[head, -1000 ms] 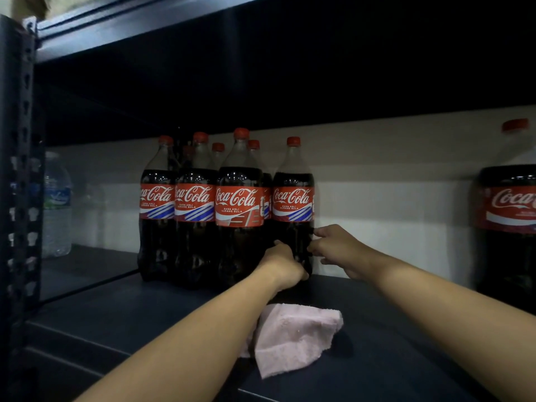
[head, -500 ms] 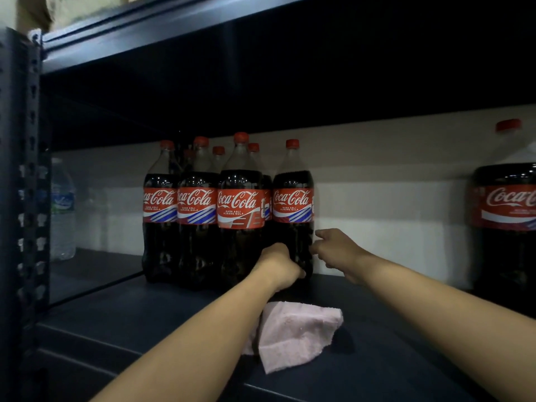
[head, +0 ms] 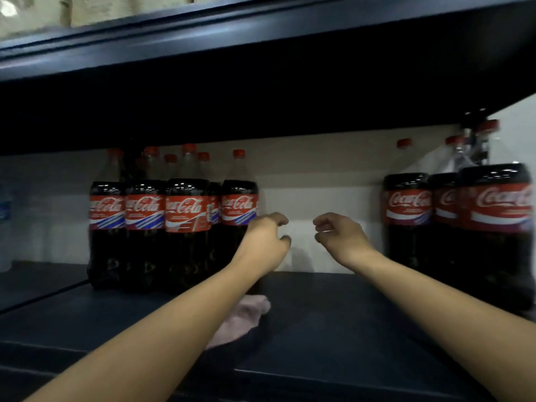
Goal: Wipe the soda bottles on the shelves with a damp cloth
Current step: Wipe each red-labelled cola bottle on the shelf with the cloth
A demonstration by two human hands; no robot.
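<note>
The frame is blurred and dim. My left forearm hides part of the cloth [head: 246, 317], a pink rag lying on the dark shelf [head: 333, 329] below and nearer than my hands. At left stands a cluster of bottles [head: 185, 216], red labels reading Coca-Cola; the small print is illegible. More Coca-Cola bottles [head: 493, 227] at right are cut off by the frame edge. My left hand [head: 268, 237] hovers loosely curled, empty, just beside the cluster's rightmost bottle. My right hand [head: 338, 235] hangs likewise, holding nothing, between the two groups.
</note>
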